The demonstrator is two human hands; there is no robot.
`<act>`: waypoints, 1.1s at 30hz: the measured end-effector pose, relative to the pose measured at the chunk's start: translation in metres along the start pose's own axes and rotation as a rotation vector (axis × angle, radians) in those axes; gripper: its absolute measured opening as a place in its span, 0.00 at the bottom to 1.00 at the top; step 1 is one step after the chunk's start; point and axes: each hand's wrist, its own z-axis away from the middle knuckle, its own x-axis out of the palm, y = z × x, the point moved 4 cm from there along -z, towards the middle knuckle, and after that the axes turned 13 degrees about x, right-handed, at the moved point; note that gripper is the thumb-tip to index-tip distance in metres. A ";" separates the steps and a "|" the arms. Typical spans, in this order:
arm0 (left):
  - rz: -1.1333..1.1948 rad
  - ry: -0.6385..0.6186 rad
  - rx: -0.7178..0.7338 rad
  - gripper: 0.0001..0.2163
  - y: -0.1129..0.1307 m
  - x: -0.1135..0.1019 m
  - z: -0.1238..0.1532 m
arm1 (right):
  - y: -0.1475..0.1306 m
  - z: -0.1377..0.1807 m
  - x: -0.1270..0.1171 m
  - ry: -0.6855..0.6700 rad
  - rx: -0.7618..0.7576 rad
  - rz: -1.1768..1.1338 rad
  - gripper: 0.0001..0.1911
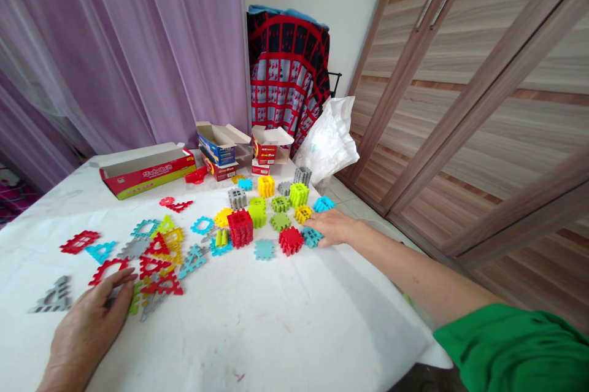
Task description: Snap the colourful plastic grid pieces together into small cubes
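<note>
Left hand (94, 318): back uppermost, thumb and fingers curved toward each other at the near edge of the loose pieces. Whether a piece is pinched between them cannot be told. Support surface: white cloth (225, 343), bare on the near side between the hands. To the left of this hand lie grey triangular plastic lattice pieces (55, 297). Beyond its fingertips, a red notched plastic square with window openings (80, 242) lies near a blue plastic triangular frame (101, 252). Right of the fingertips: a mixed heap of notched plastic tiles and frames (159, 248), several colours overlapping. Status, by judgement: this portion is not yet stacked.

Between the hands, farther out: a tall dark red stack of notched square tiles (240, 229), a pale teal notched square tile (264, 249) lying flat, and a shorter bright red stack (291, 240). Beyond the latter stands a lime green stack (299, 194). Status, by judgement: stacking by colour is well advanced here; overall, roughly midway.

Right hand (332, 226): well apart from the left, back uppermost, fingertips at a small yellow stack (304, 214) and a teal stack (311, 237). Grip on either cannot be confirmed. Just beyond this hand: a blue stack (324, 203).
</note>
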 end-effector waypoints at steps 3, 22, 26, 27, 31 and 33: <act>-0.001 0.016 -0.003 0.22 -0.001 0.002 0.001 | 0.000 0.005 -0.004 0.004 0.024 -0.013 0.25; -0.093 0.042 0.148 0.15 0.002 -0.005 -0.016 | -0.235 -0.025 -0.017 0.328 -0.249 -1.081 0.12; -0.131 -0.023 0.096 0.16 -0.005 -0.015 -0.062 | -0.240 -0.038 0.000 0.366 -0.154 -1.187 0.12; -0.140 -0.045 0.069 0.16 -0.009 -0.016 -0.073 | -0.238 -0.040 0.002 0.365 -0.134 -1.212 0.12; -0.166 -0.163 -0.081 0.15 -0.021 -0.014 -0.110 | -0.236 -0.040 0.003 0.393 -0.108 -1.240 0.12; -0.166 -0.229 -0.149 0.13 -0.025 -0.010 -0.122 | -0.238 -0.041 0.003 0.411 -0.108 -1.234 0.12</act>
